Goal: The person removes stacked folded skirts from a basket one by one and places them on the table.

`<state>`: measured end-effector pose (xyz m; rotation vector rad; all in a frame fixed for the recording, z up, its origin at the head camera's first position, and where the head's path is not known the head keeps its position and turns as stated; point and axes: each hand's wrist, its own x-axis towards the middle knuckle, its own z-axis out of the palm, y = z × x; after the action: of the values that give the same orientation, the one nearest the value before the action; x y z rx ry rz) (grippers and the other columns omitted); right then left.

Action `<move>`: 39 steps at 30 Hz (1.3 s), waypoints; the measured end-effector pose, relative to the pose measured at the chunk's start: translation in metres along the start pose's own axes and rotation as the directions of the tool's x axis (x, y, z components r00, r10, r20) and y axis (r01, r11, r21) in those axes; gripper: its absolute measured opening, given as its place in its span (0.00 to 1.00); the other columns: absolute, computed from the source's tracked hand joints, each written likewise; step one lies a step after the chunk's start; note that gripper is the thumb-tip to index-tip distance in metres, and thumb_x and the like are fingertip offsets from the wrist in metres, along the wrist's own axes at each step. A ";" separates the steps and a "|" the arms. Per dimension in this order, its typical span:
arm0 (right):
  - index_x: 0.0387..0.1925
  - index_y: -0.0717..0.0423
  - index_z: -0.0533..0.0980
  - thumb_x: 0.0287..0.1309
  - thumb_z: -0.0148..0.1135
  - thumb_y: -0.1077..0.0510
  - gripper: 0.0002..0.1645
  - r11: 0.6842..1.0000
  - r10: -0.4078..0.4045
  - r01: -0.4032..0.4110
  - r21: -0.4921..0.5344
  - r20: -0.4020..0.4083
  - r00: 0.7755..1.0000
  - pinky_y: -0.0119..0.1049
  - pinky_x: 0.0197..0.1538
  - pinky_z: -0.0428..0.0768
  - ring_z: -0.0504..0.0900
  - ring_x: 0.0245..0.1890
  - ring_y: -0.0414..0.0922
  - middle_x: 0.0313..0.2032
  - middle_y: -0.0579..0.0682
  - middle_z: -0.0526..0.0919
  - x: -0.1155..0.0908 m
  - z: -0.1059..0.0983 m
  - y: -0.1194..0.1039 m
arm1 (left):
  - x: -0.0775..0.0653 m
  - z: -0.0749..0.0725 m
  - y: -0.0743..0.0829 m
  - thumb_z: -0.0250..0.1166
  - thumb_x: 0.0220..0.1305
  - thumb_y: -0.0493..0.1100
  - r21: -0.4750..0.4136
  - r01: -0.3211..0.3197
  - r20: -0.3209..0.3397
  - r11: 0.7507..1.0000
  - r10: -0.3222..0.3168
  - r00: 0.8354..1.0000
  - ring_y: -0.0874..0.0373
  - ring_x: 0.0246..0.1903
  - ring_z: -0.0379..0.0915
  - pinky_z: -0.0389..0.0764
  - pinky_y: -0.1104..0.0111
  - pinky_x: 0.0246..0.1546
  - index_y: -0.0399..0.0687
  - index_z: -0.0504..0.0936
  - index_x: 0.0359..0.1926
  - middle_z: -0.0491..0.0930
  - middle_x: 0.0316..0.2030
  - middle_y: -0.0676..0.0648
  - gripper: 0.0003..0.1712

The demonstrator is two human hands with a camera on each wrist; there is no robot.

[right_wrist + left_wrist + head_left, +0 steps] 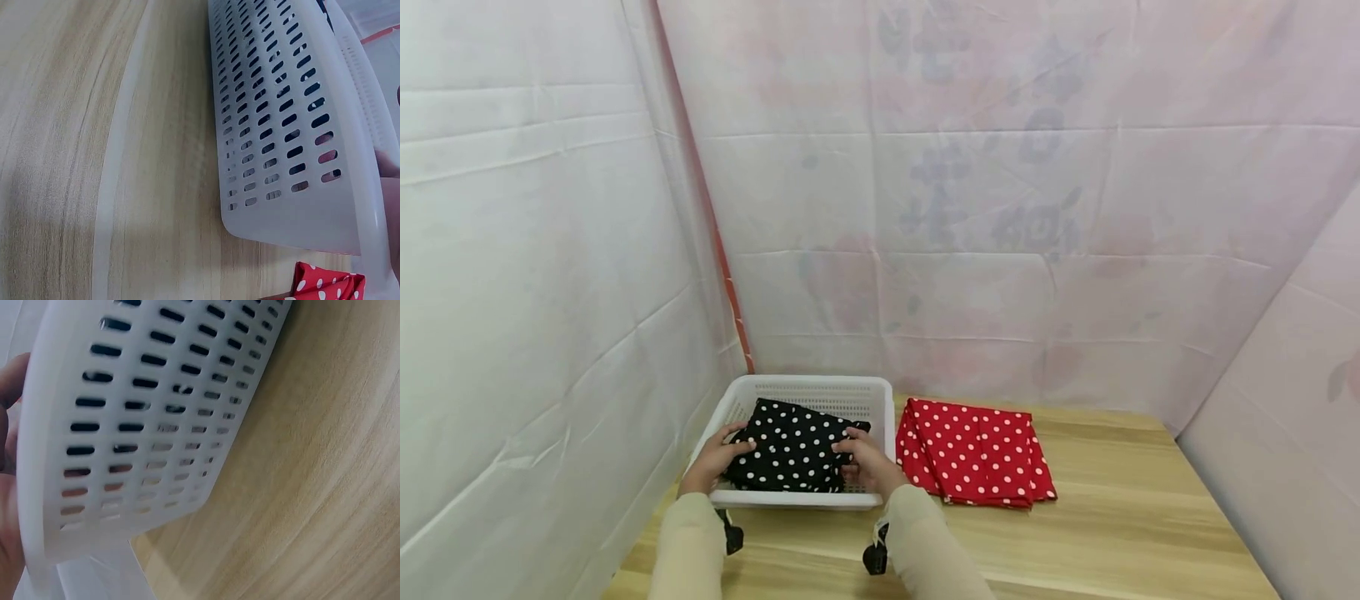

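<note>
Holding the black cloth [792, 450] by opposite edges inside the basket [797, 500] — with left hand [717, 457] and right hand [868, 460] both in a pinching grip, not yet let go. Looks folded and, at a guess, nearly settled. Probably left: releasing it, then perhaps adding the red cloth [977, 454] — lying folded on the surface [1120, 500], beside the basket.

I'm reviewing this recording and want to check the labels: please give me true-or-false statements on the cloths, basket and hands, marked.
1. The black dotted cloth lies inside the white basket. True.
2. Both cloths are in the basket. False: the red dotted cloth lies on the table, right of the basket.
3. The left hand and right hand both touch the black cloth. True.
4. The basket's walls are solid. False: they are slotted.
</note>
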<state>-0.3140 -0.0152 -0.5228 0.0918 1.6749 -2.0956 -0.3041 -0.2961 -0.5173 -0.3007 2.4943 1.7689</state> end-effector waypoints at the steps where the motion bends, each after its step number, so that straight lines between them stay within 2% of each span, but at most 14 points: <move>1: 0.67 0.61 0.55 0.52 0.61 0.61 0.42 1.000 0.006 -0.006 0.006 0.016 1.000 0.30 0.23 0.68 0.61 0.18 0.40 0.51 0.58 0.68 0.000 0.000 0.000 | -0.001 -0.001 0.000 0.63 0.60 0.39 -0.011 -0.004 -0.006 1.000 0.004 1.000 0.44 0.46 0.70 0.76 0.61 0.39 0.38 0.60 0.66 0.56 0.62 0.30 0.35; 3: 0.66 0.62 0.58 0.53 0.60 0.61 0.38 1.000 0.015 -0.016 0.013 0.044 0.999 0.30 0.24 0.67 0.60 0.19 0.40 0.44 0.53 0.70 0.002 -0.001 0.000 | -0.001 -0.002 0.000 0.62 0.61 0.37 -0.043 -0.015 -0.005 0.999 0.015 1.000 0.45 0.45 0.70 0.76 0.62 0.38 0.37 0.60 0.66 0.54 0.63 0.30 0.34; 5: 0.61 0.61 0.63 0.54 0.59 0.60 0.33 0.999 0.021 -0.023 0.046 0.053 0.998 0.30 0.23 0.65 0.57 0.19 0.40 0.32 0.49 0.69 0.003 -0.002 0.001 | 0.000 -0.003 0.001 0.61 0.61 0.36 -0.089 -0.018 -0.011 0.996 0.017 1.000 0.48 0.43 0.71 0.76 0.63 0.37 0.37 0.61 0.66 0.52 0.64 0.31 0.33; 8: 0.43 0.61 0.72 0.53 0.59 0.61 0.14 0.994 0.002 -0.008 0.107 0.057 0.998 0.30 0.25 0.69 0.59 0.19 0.40 0.21 0.46 0.63 0.004 -0.004 0.001 | 0.001 -0.004 0.003 0.61 0.61 0.35 -0.171 -0.010 -0.020 0.985 0.006 1.000 0.53 0.38 0.73 0.77 0.64 0.34 0.37 0.62 0.65 0.53 0.64 0.33 0.32; 10: 0.30 0.57 0.71 0.53 0.58 0.63 0.03 0.984 -0.012 0.003 0.176 0.050 0.999 0.31 0.26 0.71 0.59 0.18 0.40 0.17 0.45 0.59 0.003 -0.005 0.001 | 0.000 -0.005 0.005 0.60 0.60 0.33 -0.209 -0.001 -0.027 0.978 -0.005 1.000 0.56 0.35 0.73 0.77 0.66 0.33 0.36 0.63 0.65 0.54 0.64 0.34 0.32; 12: 0.24 0.56 0.69 0.52 0.57 0.65 0.06 0.973 -0.025 0.014 0.231 0.046 0.999 0.31 0.28 0.74 0.62 0.19 0.40 0.19 0.47 0.63 0.003 -0.007 0.001 | -0.001 -0.006 0.008 0.59 0.60 0.32 -0.229 0.002 -0.025 0.973 -0.008 1.000 0.58 0.32 0.73 0.77 0.67 0.30 0.37 0.63 0.65 0.56 0.63 0.34 0.31; 15: 0.27 0.63 0.72 0.52 0.56 0.66 0.02 0.961 -0.039 0.029 0.277 0.034 0.999 0.30 0.27 0.73 0.64 0.21 0.41 0.25 0.52 0.68 0.001 -0.009 -0.001 | -0.002 -0.006 0.013 0.58 0.60 0.31 -0.262 -0.008 0.003 0.965 0.009 1.000 0.60 0.32 0.73 0.77 0.69 0.29 0.37 0.61 0.65 0.56 0.62 0.34 0.32; 19: 0.33 0.68 0.74 0.53 0.55 0.66 0.07 0.966 -0.058 0.048 0.254 0.031 0.998 0.28 0.26 0.70 0.68 0.23 0.41 0.28 0.53 0.73 0.001 -0.010 -0.003 | -0.003 -0.007 0.019 0.56 0.60 0.29 -0.299 -0.034 0.042 0.954 0.049 0.998 0.62 0.33 0.73 0.78 0.69 0.32 0.40 0.57 0.68 0.54 0.64 0.35 0.36; 25: 0.26 0.58 0.76 0.53 0.59 0.64 0.03 0.979 -0.063 0.062 0.192 0.002 0.998 0.33 0.31 0.72 0.72 0.24 0.42 0.27 0.50 0.75 0.000 -0.011 -0.007 | -0.009 -0.011 0.018 0.56 0.59 0.28 -0.320 -0.038 0.083 0.947 0.068 0.994 0.60 0.34 0.75 0.78 0.68 0.33 0.44 0.52 0.71 0.52 0.65 0.33 0.40; 27: 0.30 0.62 0.77 0.53 0.59 0.63 0.04 0.985 -0.072 0.071 0.159 -0.003 0.997 0.37 0.35 0.73 0.73 0.26 0.44 0.28 0.51 0.76 -0.002 -0.012 -0.009 | -0.012 -0.012 0.017 0.56 0.59 0.28 -0.343 -0.036 0.086 0.939 0.069 0.994 0.60 0.34 0.75 0.79 0.67 0.33 0.45 0.53 0.71 0.54 0.64 0.34 0.40; 29: 0.38 0.67 0.76 0.54 0.59 0.63 0.11 0.988 -0.092 0.090 0.129 0.009 0.996 0.41 0.38 0.75 0.75 0.28 0.45 0.33 0.53 0.78 -0.004 -0.013 -0.012 | -0.015 -0.013 0.017 0.55 0.59 0.28 -0.371 -0.040 0.089 0.928 0.079 0.993 0.60 0.35 0.76 0.79 0.67 0.34 0.46 0.52 0.71 0.58 0.62 0.36 0.40; 33: 0.58 0.74 0.64 0.56 0.55 0.68 0.28 0.979 -0.164 0.151 0.138 0.083 0.983 0.46 0.40 0.76 0.75 0.32 0.47 0.49 0.66 0.73 -0.009 -0.012 -0.019 | -0.021 -0.015 0.019 0.55 0.58 0.26 -0.441 -0.060 0.080 0.895 0.106 0.991 0.60 0.35 0.76 0.80 0.68 0.32 0.47 0.56 0.70 0.69 0.52 0.48 0.39; 37: 0.63 0.67 0.57 0.49 0.48 0.74 0.36 0.964 -0.207 0.184 0.193 0.111 0.972 0.39 0.35 0.74 0.72 0.33 0.47 0.56 0.69 0.63 -0.015 -0.012 -0.024 | -0.028 -0.018 0.025 0.53 0.59 0.25 -0.534 -0.088 0.108 0.841 0.171 0.979 0.59 0.38 0.76 0.80 0.67 0.33 0.50 0.56 0.70 0.72 0.48 0.56 0.39; 39: 0.64 0.63 0.57 0.45 0.44 0.76 0.39 0.959 -0.201 0.168 0.228 0.127 0.971 0.36 0.34 0.71 0.70 0.36 0.47 0.59 0.67 0.61 -0.017 -0.015 -0.024 | -0.031 -0.019 0.026 0.50 0.60 0.24 -0.590 -0.102 0.127 0.801 0.217 0.968 0.58 0.40 0.76 0.80 0.66 0.33 0.50 0.55 0.71 0.73 0.49 0.56 0.39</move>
<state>-0.3113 0.0078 -0.4996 -0.1580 1.4113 -2.3552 -0.2778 -0.3019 -0.4812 0.0622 1.8372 2.4711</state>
